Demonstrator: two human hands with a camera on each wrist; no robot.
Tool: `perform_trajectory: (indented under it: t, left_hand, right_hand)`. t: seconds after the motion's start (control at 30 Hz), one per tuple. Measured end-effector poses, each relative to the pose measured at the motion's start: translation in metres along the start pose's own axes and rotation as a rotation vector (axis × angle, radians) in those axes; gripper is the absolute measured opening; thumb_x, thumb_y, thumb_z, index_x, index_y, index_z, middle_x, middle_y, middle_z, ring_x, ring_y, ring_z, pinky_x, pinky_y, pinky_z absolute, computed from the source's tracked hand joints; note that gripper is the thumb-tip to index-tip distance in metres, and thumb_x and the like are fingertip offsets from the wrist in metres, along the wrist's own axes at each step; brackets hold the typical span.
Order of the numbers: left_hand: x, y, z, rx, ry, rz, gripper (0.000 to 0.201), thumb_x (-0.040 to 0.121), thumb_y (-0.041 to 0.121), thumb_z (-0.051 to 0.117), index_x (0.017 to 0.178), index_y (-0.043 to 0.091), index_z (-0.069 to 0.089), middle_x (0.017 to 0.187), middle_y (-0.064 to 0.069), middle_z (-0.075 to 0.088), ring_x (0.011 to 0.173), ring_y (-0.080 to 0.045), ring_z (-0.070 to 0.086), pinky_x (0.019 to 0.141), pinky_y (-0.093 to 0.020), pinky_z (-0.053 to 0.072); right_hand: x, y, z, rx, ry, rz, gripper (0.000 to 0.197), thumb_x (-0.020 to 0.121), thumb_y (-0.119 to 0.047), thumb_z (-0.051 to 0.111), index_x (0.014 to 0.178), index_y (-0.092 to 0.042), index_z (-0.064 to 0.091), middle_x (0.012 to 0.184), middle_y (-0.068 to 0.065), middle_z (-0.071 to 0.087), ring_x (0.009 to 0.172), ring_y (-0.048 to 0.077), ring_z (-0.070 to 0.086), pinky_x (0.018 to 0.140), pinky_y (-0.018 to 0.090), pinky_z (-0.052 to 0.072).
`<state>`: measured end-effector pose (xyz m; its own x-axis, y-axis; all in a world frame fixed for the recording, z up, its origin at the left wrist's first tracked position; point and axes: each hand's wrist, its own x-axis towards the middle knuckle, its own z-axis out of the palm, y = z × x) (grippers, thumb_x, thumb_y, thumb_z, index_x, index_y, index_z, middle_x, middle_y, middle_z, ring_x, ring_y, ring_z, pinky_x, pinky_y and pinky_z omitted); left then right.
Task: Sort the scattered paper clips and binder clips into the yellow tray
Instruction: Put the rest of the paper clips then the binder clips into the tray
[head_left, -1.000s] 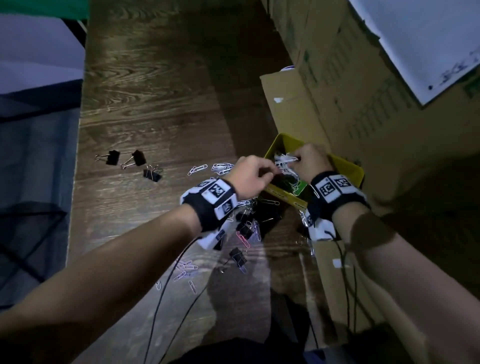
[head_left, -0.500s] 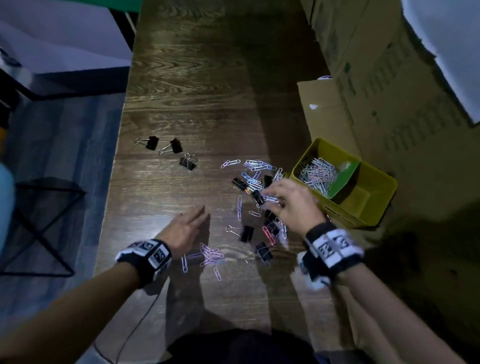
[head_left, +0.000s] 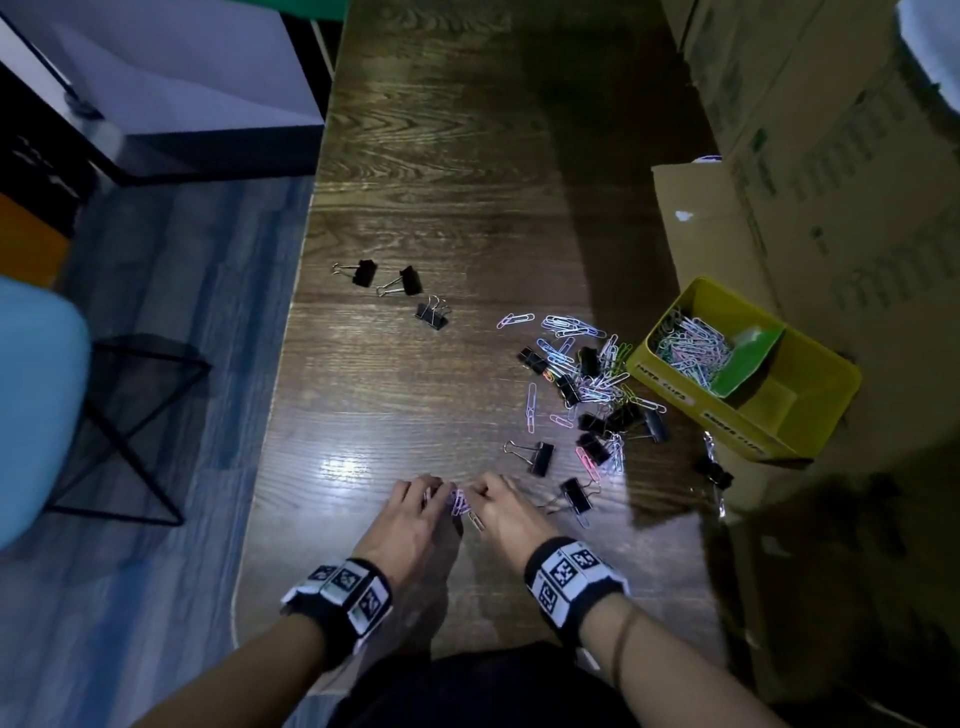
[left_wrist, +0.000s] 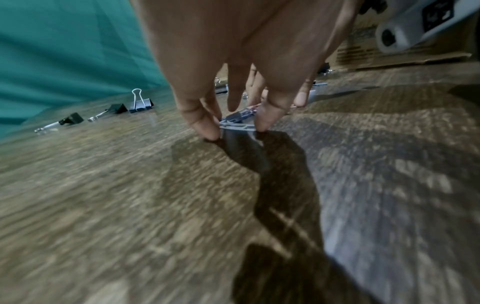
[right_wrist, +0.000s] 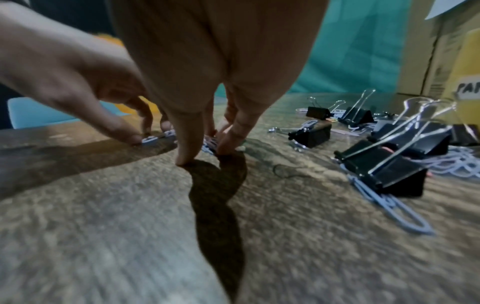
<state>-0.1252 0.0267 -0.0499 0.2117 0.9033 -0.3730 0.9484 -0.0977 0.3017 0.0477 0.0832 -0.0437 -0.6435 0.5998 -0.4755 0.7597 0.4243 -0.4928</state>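
Observation:
Near the table's front edge, my left hand and right hand meet over a small bunch of pastel paper clips. In the left wrist view, thumb and finger of the left hand pinch paper clips lying on the wood. The right hand pinches more paper clips with curled fingers. The yellow tray stands at the right, with a heap of paper clips in its left compartment beside a green divider. A mixed pile of clips lies left of the tray.
Three black binder clips lie apart at the far left of the table. More binder clips stand close to my right hand. Cardboard boxes line the right side. The table's left edge drops to the floor and a blue chair.
Both hands left the tray. The left went to the near paper clips first, the right came from the mixed pile, and now both pinch at that near bunch.

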Motion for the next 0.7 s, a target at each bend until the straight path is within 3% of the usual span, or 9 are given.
perform_trajectory:
  t: [0.03, 0.1, 0.2, 0.27, 0.33, 0.4, 0.5, 0.6, 0.7]
  left_hand:
    - [0.002, 0.004, 0.001, -0.039, 0.030, -0.003, 0.051, 0.076, 0.022, 0.052, 0.125, 0.013, 0.047, 0.111, -0.009, 0.055, 0.092, -0.026, 0.051, 0.080, -0.037, 0.053]
    - [0.005, 0.007, 0.002, -0.123, -0.013, -0.004, 0.047, 0.082, 0.016, 0.060, 0.128, 0.008, 0.050, 0.116, -0.014, 0.054, 0.100, -0.031, 0.052, 0.087, -0.039, 0.050]
    - [0.012, 0.005, -0.001, -0.161, -0.002, 0.014, 0.037, 0.087, 0.014, 0.054, 0.123, 0.007, 0.056, 0.113, -0.014, 0.057, 0.101, -0.032, 0.056, 0.086, -0.037, 0.051]
    - [0.014, 0.005, -0.007, -0.153, 0.026, 0.081, 0.031, 0.081, 0.023, 0.050, 0.102, 0.009, 0.068, 0.093, -0.007, 0.063, 0.080, -0.024, 0.064, 0.071, -0.025, 0.053]
    - [0.015, 0.002, -0.011, 0.016, 0.045, 0.178, 0.022, 0.072, 0.027, 0.057, 0.085, 0.018, 0.072, 0.079, 0.004, 0.064, 0.073, -0.012, 0.056, 0.065, -0.016, 0.044]
    - [0.016, 0.000, -0.012, 0.104, 0.063, 0.197, 0.021, 0.075, 0.030, 0.065, 0.095, 0.024, 0.069, 0.089, 0.006, 0.064, 0.082, -0.014, 0.046, 0.070, -0.021, 0.046]
    - [0.017, -0.005, -0.003, 0.118, 0.006, 0.184, 0.036, 0.080, 0.039, 0.048, 0.113, 0.025, 0.055, 0.105, 0.002, 0.061, 0.086, -0.019, 0.054, 0.069, -0.032, 0.054]
    - [0.017, -0.003, 0.000, 0.103, -0.070, 0.262, 0.040, 0.080, 0.035, 0.047, 0.113, 0.017, 0.059, 0.105, 0.001, 0.061, 0.089, -0.017, 0.051, 0.072, -0.030, 0.054]
    - [0.016, -0.001, -0.001, 0.139, -0.074, 0.373, 0.037, 0.077, 0.029, 0.046, 0.103, 0.011, 0.065, 0.096, 0.002, 0.065, 0.083, -0.014, 0.054, 0.072, -0.024, 0.052]
  right_hand:
    - [0.003, 0.003, 0.001, -0.034, 0.020, 0.001, 0.020, 0.095, -0.038, 0.041, 0.104, -0.021, 0.048, 0.111, 0.009, 0.056, 0.102, 0.026, 0.058, 0.090, 0.040, 0.044]
    - [0.006, 0.009, 0.002, -0.063, 0.009, -0.004, 0.013, 0.092, -0.037, 0.043, 0.093, -0.025, 0.048, 0.099, 0.009, 0.061, 0.091, 0.025, 0.061, 0.082, 0.039, 0.046]
    - [0.010, 0.007, -0.001, 0.037, -0.047, 0.081, 0.017, 0.092, -0.014, 0.048, 0.105, -0.014, 0.058, 0.111, 0.016, 0.058, 0.100, 0.031, 0.056, 0.085, 0.038, 0.046]
    - [0.009, 0.007, -0.002, 0.049, -0.039, 0.094, 0.023, 0.092, -0.007, 0.048, 0.112, -0.005, 0.059, 0.117, 0.018, 0.055, 0.107, 0.034, 0.053, 0.087, 0.039, 0.047]
    - [0.009, 0.005, -0.004, 0.012, -0.022, 0.127, 0.024, 0.090, -0.011, 0.050, 0.112, -0.007, 0.060, 0.118, 0.016, 0.055, 0.110, 0.033, 0.053, 0.088, 0.039, 0.046]
    - [0.008, 0.004, -0.005, -0.001, -0.004, 0.141, 0.027, 0.088, -0.018, 0.052, 0.113, -0.011, 0.060, 0.121, 0.012, 0.055, 0.112, 0.030, 0.053, 0.087, 0.035, 0.043]
    - [0.007, 0.000, -0.005, -0.040, -0.015, 0.153, 0.024, 0.088, -0.018, 0.050, 0.108, -0.011, 0.062, 0.117, 0.010, 0.060, 0.108, 0.029, 0.057, 0.080, 0.029, 0.040]
    - [0.003, -0.002, -0.004, -0.073, -0.031, 0.156, 0.024, 0.089, -0.017, 0.046, 0.107, -0.009, 0.060, 0.116, 0.013, 0.059, 0.109, 0.031, 0.057, 0.082, 0.033, 0.043]
    - [-0.003, -0.008, -0.006, -0.200, -0.044, 0.089, 0.029, 0.091, -0.001, 0.041, 0.116, 0.000, 0.055, 0.120, 0.018, 0.054, 0.112, 0.036, 0.053, 0.090, 0.042, 0.044]
